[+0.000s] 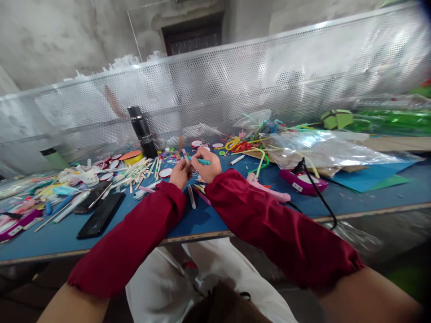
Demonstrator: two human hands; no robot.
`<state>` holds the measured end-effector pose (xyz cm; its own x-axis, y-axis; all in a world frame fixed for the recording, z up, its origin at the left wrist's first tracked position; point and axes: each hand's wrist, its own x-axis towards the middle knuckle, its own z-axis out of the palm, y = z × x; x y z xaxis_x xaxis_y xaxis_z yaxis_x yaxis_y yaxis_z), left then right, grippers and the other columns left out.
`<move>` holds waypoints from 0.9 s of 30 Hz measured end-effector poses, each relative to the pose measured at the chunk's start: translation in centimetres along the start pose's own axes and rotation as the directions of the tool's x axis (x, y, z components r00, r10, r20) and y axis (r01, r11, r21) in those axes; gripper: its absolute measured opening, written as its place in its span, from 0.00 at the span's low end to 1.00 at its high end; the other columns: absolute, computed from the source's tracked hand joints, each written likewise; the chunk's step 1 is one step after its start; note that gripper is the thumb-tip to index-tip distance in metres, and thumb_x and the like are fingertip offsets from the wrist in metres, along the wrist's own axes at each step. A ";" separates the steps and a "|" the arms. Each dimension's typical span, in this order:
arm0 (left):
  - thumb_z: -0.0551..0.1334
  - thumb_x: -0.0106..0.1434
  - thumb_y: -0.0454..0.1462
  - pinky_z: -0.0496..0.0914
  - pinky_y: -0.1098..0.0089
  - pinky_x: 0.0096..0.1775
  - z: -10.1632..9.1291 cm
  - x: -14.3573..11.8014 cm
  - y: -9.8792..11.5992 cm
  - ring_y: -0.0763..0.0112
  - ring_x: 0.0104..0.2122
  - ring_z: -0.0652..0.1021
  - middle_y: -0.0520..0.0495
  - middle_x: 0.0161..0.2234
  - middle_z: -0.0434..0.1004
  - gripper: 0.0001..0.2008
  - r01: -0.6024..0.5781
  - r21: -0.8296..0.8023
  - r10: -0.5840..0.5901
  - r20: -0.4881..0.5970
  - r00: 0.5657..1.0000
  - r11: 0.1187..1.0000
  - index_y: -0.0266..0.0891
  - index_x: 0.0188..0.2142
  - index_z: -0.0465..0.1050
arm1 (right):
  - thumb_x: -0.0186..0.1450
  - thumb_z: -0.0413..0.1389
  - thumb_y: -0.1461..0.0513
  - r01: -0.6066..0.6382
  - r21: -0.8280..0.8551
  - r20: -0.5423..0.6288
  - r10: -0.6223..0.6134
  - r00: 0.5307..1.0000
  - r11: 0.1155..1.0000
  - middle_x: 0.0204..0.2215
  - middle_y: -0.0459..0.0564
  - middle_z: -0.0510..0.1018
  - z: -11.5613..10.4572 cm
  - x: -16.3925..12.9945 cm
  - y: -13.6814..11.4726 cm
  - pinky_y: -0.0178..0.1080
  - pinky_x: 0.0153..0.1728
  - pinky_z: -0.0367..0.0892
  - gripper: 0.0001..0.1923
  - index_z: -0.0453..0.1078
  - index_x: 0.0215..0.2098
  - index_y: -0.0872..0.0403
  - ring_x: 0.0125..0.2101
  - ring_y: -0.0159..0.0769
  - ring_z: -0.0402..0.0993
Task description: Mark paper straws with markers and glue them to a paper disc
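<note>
My right hand (209,167) is closed around a teal marker (203,161), whose tip end points left toward my other hand. Close beside it, my left hand (181,174) pinches a small pale stick (184,153) that sticks up past the fingers; its exact kind is too small to tell. Both hands meet above the blue table (205,220). Just below them lie a whitish pen-like stick (191,197) and a pink marker (202,195). A pink glue gun (267,189) rests right of my right sleeve.
Wooden craft sticks (138,172), a black bottle (143,132) and two dark phones (101,215) occupy the left side. Rightward are a purple device (303,181) with a black cable, plastic bags (323,150) and blue sheets (367,172). A perforated metal panel (215,94) stands behind.
</note>
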<state>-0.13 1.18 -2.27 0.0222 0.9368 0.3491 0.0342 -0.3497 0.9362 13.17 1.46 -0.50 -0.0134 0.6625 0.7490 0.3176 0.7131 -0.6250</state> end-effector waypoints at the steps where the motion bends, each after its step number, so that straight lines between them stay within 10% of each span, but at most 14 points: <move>1: 0.62 0.65 0.42 0.54 0.75 0.20 0.0 0.0 0.0 0.81 0.17 0.63 0.55 0.23 0.68 0.11 -0.008 0.007 0.008 0.005 1.000 1.000 0.39 0.30 0.65 | 0.62 0.54 0.59 -0.004 -0.006 -0.010 0.004 1.000 1.000 0.21 0.40 0.71 0.0 0.0 0.0 0.35 0.28 0.60 0.09 0.62 0.25 0.49 0.23 0.31 0.65; 27: 0.62 0.64 0.43 0.54 0.74 0.21 0.1 -0.1 -0.1 0.79 0.17 0.63 0.57 0.20 0.64 0.11 0.002 -0.010 -0.002 -0.006 1.000 1.000 0.40 0.30 0.64 | 0.62 0.55 0.58 0.067 -0.072 0.001 -0.067 0.998 0.995 0.23 0.42 0.72 -0.3 -0.1 -0.5 0.36 0.30 0.60 0.09 0.63 0.26 0.49 0.26 0.32 0.68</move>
<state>-0.08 1.14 -2.40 0.0161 0.9377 0.3471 0.0246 -0.3474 0.9374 13.32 0.98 -0.18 -0.0356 0.6131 0.7892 0.3838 0.7375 -0.5556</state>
